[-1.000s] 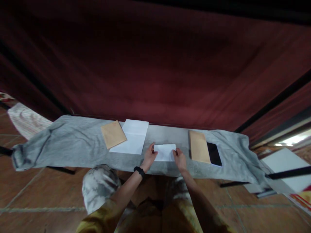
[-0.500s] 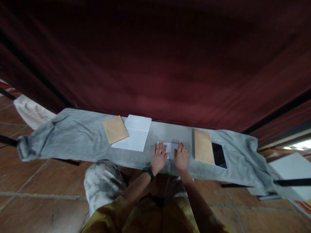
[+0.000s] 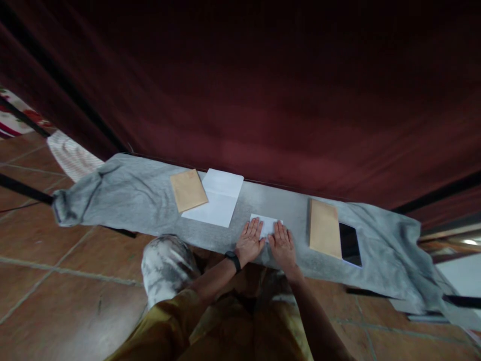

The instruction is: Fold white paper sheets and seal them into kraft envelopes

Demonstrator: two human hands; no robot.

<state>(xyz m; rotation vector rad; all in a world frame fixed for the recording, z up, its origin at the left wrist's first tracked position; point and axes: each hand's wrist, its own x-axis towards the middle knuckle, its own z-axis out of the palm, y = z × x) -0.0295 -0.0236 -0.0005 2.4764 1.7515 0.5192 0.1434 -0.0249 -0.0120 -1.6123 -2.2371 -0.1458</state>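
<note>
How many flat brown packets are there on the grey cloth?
2. The left brown packet partly covers the large white sheet; the right brown packet lies beside the dark-screened phone. If others are hidden underneath, this view does not show them.

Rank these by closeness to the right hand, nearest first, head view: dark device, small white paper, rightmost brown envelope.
1. Small white paper, partly under the right hand.
2. Rightmost brown envelope, right of the hand.
3. Dark device, farther right.
</note>
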